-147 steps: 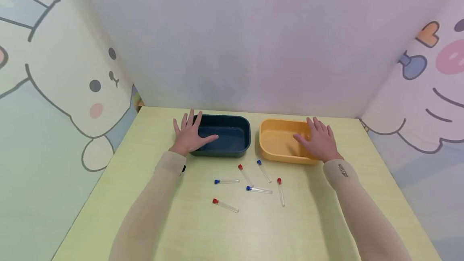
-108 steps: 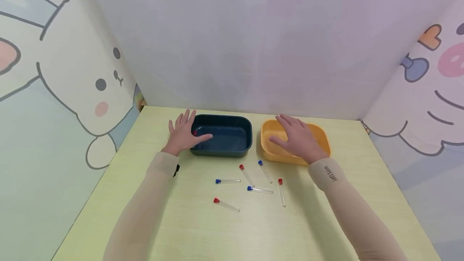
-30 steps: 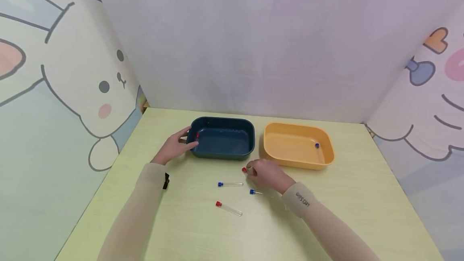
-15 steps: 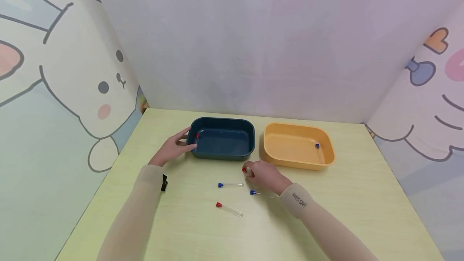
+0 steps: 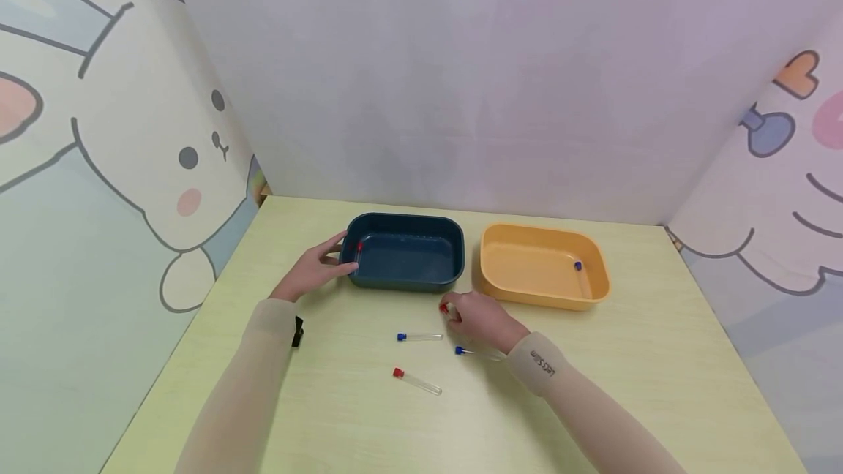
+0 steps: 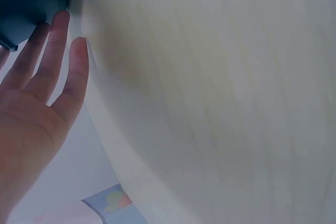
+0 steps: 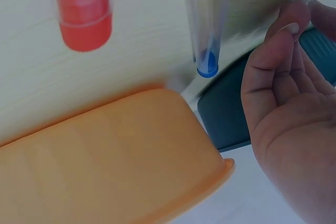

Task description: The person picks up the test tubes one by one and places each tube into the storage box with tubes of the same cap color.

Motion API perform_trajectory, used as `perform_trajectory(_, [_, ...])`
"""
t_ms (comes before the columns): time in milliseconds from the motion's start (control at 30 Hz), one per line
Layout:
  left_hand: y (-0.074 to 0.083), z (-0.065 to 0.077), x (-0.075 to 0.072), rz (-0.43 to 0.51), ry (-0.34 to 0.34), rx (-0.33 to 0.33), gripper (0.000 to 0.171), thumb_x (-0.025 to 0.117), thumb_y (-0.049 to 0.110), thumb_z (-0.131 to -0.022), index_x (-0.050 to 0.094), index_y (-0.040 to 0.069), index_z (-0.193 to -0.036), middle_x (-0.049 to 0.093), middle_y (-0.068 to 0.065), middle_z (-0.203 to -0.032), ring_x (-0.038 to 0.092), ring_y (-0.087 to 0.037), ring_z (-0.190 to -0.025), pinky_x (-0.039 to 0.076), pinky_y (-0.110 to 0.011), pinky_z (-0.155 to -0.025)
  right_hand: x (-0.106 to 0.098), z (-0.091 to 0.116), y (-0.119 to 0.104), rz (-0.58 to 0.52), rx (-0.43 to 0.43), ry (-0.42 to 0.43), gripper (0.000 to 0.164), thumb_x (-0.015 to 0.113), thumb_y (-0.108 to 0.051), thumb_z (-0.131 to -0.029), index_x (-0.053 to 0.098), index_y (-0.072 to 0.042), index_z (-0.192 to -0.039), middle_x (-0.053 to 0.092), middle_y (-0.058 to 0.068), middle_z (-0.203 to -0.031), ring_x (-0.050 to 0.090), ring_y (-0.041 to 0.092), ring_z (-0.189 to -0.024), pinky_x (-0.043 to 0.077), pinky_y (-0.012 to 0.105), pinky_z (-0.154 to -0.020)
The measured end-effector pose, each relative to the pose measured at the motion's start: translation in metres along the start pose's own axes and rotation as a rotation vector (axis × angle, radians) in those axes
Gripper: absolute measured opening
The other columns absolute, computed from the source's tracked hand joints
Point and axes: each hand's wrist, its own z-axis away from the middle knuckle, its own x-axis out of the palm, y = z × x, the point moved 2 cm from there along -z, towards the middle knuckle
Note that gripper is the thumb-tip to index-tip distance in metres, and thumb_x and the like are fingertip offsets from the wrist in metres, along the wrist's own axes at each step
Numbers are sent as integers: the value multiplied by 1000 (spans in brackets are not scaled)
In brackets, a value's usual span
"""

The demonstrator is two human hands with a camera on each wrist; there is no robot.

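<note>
My left hand (image 5: 315,269) rests against the left wall of a dark blue bin (image 5: 405,285), thumb at its rim; its fingers look straight in the left wrist view. A red-capped test tube (image 5: 359,247) lies inside that bin. My right hand (image 5: 486,319) pinches another red-capped tube (image 5: 444,308) at table level, most of it hidden by the fingers. Nearby lie a blue-capped tube (image 5: 419,337), a second blue-capped tube (image 5: 478,353) and a red-capped tube (image 5: 417,381). The right wrist view shows a red-capped tube (image 7: 84,14) and a blue-capped tube (image 7: 207,30) close to the camera.
A yellow bin (image 5: 543,295) stands right of the blue one, with a blue-capped tube (image 5: 579,273) inside. Both bins sit towards the back of the pale wooden table (image 5: 369,430). White walls with cartoon prints rise at the back and sides.
A red-capped tube has appeared in the blue bin and a blue-capped one in the yellow bin. My right hand has come down from the yellow bin and taken hold of a red-capped tube.
</note>
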Motion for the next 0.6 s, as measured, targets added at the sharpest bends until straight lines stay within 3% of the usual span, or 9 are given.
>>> perform_trajectory(100, [0,0,0,-1,-3,2,95,74,61,-88,22,40,-164,39,-16,-164,55,-38,-139,45,-60,-113,-3,1,-3,-18,11,-11,35,76,-16,-93,68,-15,-127,72,1,-91,57,13,-70,54,27,-70])
perform_trajectory(367, [-1,0,-3,7,-8,-1,96,75,62,-86,23,41,-163,38,-16,-164,54,-38,-139,44,-60,-113,-18,10,-17,-21,-42,-14,38,76,-16,-93,66,-13,-130,62,-3,-75,55,11,-63,47,23,-60])
perform_trajectory(600, [-1,0,-2,2,-14,0,96,75,62,-86,22,41,-164,37,-16,-165,54,-38,-140,44,-61,-113,-28,14,-28,-11,-91,-9,37,77,-18,-93,67,-15,-129,60,-5,-73,54,10,-61,46,21,-57])
